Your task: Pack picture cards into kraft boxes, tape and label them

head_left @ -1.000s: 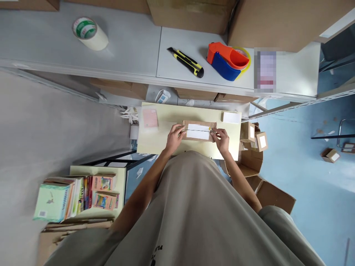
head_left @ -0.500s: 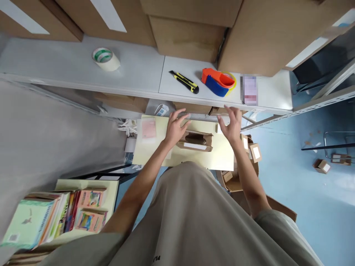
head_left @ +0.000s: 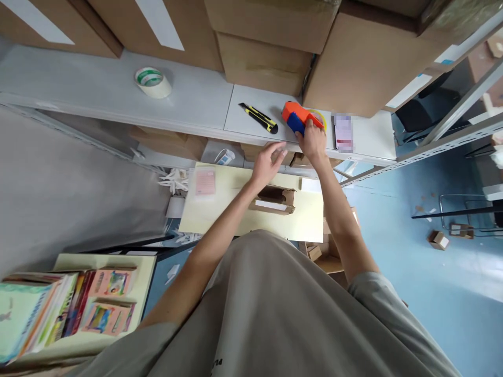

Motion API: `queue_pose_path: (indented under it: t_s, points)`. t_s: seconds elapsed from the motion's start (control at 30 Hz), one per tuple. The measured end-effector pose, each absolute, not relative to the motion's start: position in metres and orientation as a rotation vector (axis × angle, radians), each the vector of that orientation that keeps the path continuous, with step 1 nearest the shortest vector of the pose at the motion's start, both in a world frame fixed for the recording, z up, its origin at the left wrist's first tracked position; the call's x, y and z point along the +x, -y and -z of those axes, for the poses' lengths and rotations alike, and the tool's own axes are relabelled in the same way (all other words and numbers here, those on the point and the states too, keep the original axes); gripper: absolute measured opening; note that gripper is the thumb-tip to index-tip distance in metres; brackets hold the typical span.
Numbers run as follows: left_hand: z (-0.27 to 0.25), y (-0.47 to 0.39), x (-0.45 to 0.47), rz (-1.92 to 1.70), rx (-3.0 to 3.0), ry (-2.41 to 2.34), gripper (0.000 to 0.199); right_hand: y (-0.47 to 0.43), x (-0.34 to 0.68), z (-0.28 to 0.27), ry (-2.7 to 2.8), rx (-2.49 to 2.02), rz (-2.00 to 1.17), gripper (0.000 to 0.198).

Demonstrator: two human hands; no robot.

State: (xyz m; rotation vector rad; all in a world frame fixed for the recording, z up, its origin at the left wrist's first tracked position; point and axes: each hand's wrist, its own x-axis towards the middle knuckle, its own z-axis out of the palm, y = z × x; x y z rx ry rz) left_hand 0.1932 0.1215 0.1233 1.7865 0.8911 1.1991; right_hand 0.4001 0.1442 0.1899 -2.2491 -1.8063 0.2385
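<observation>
My right hand has its fingers around the near end of an orange and blue tape dispenser, which rests on the grey shelf. Part of the dispenser is hidden by my fingers. My left hand hovers in front of the shelf edge, fingers curved and apart from the thumb, holding nothing. Below it, an open cardboard box stands on the pale yellow table. A black and yellow utility knife lies on the shelf, left of the dispenser.
A tape roll sits on the shelf further left, and a phone-like flat item lies right of the dispenser. Large cartons line the shelf's back. Books stack at lower left. A pink slip lies on the table.
My right hand has moved forward and left from the air in front of the shelf onto the tape dispenser. My left hand has shifted right, its fingers more curled.
</observation>
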Motion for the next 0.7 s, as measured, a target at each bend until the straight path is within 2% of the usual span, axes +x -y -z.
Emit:
queue_pose_path:
  t_s: [0.1,0.23,0.33,0.7]
  points:
    - [-0.113,-0.083,0.176,-1.165,1.570,-0.886,0.049,-0.091,0.392,-0.175,1.612,-2.023,-0.377,0.072]
    - [-0.105,-0.030,0.150,-1.113,1.371,-0.886,0.055,-0.014,0.357,-0.147,1.365,-1.678,-0.844,0.079]
    - [-0.101,-0.001,0.131,-1.089,1.301,-0.924,0.057,0.025,0.323,-0.133,1.206,-1.507,-1.072,0.081]
    - [-0.110,0.038,0.073,-0.946,1.380,-1.004,0.048,0.058,0.277,-0.130,1.297,-1.570,-1.175,0.080]
